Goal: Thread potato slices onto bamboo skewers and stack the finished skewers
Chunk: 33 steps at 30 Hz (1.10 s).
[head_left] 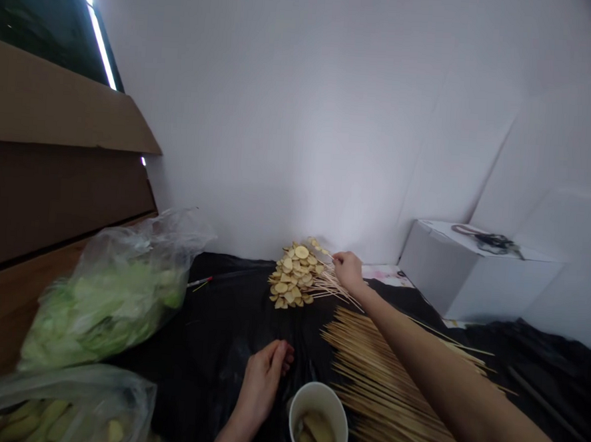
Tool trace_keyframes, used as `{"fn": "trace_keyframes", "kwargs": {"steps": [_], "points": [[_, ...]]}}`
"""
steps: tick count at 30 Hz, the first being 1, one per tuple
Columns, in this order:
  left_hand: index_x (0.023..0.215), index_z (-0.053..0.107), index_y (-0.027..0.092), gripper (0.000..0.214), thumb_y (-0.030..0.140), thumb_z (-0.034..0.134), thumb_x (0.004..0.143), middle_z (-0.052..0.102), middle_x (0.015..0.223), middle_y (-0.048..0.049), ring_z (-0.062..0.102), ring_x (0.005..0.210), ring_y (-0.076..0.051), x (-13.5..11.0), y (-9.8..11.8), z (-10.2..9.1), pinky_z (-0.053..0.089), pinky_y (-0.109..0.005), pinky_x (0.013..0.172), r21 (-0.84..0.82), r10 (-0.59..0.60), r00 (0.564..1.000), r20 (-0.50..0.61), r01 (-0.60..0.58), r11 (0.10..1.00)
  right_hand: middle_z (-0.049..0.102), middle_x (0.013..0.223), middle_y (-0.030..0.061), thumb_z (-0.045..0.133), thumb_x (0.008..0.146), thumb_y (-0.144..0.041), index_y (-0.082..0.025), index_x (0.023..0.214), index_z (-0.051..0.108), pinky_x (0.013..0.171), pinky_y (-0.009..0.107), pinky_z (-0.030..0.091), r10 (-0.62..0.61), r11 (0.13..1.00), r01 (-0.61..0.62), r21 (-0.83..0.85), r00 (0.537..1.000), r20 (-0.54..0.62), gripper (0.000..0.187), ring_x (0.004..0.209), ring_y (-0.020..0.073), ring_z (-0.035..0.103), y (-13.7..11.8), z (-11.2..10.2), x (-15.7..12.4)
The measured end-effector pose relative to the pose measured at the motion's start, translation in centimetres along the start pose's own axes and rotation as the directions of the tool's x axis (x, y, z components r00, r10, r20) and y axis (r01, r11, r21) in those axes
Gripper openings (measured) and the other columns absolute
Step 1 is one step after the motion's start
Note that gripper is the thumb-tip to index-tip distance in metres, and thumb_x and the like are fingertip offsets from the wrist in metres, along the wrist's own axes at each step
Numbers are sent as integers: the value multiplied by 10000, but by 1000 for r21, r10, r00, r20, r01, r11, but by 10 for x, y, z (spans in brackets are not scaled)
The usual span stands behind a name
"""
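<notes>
My right hand (347,267) reaches far forward, its fingers closed on the bare end of a skewer threaded with potato slices (318,246). That skewer is at the top of a pile of skewered potato slices (292,277), whose bare sticks point right, under my hand. My left hand (266,376) is low over the black sheet, fingers curled in; whatever is inside them, if anything, is hidden. Close to its right stands a white cup (343,427) with potato slices (316,436) in liquid. Under my right forearm lies a broad heap of bare wooden skewers (380,386).
Left are a clear bag of pale green cut vegetables (105,303) and another bag (134,398) with potato slices. A red-tipped pen-like object (202,280) lies on the black sheet (219,330). A white box (452,270) with keys on top stands right, before the white wall (306,115).
</notes>
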<state>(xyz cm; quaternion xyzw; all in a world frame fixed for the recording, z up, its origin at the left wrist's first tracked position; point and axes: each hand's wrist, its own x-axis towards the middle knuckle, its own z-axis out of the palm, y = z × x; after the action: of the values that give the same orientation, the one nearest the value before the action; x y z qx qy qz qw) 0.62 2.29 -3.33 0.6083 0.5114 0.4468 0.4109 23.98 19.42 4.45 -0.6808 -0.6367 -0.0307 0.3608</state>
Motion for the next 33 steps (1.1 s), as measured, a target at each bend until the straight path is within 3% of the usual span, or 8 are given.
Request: {"fn": "trace_keyframes", "kwargs": {"steps": [5,9,15,23,27,33], "points": [[788,677,153,508,584,419,859,674,712,-74,612,645,-195,0,-1,0,467,-280,583,-1,-12,1000,-6,12,1000,729,887,84,522,799,-131,-166,899,764,735,227,413,-78,997,77,17,995,68,265,803,172,619,-16,18,4],[795,683,156,510,583,413,863,677,712,-75,612,639,-195,1,-4,1,465,-281,582,2,-1,1000,-9,1,1000,733,837,61,520,793,-147,-176,881,768,730,232,418,-115,993,112,34,989,93,264,782,172,613,-14,15,1],[803,681,153,498,563,406,871,683,728,-76,615,649,-196,2,-2,1,469,-287,591,6,6,1000,-3,-5,1000,729,904,69,495,822,-169,-162,878,760,812,251,419,-115,992,111,61,991,64,271,854,177,617,10,-26,-23],[802,690,154,501,584,435,842,697,739,-82,633,669,-210,4,4,-2,495,-306,619,23,38,999,21,-38,999,742,833,44,526,809,-229,-184,868,748,703,278,457,-30,991,16,130,994,101,233,743,185,641,56,-92,-95],[802,691,154,509,603,454,823,700,743,-81,638,674,-213,5,4,-2,503,-309,626,30,45,999,24,-46,998,740,789,28,545,787,-236,-195,831,745,650,270,466,-28,978,-8,208,985,170,209,687,176,639,64,-104,-127],[809,701,159,512,616,470,809,705,745,-79,642,676,-214,7,4,-2,509,-305,619,43,43,999,33,-44,998,728,787,25,550,778,-194,-177,795,721,666,255,470,-88,944,-8,330,958,273,173,732,165,640,61,-98,-159]]}}
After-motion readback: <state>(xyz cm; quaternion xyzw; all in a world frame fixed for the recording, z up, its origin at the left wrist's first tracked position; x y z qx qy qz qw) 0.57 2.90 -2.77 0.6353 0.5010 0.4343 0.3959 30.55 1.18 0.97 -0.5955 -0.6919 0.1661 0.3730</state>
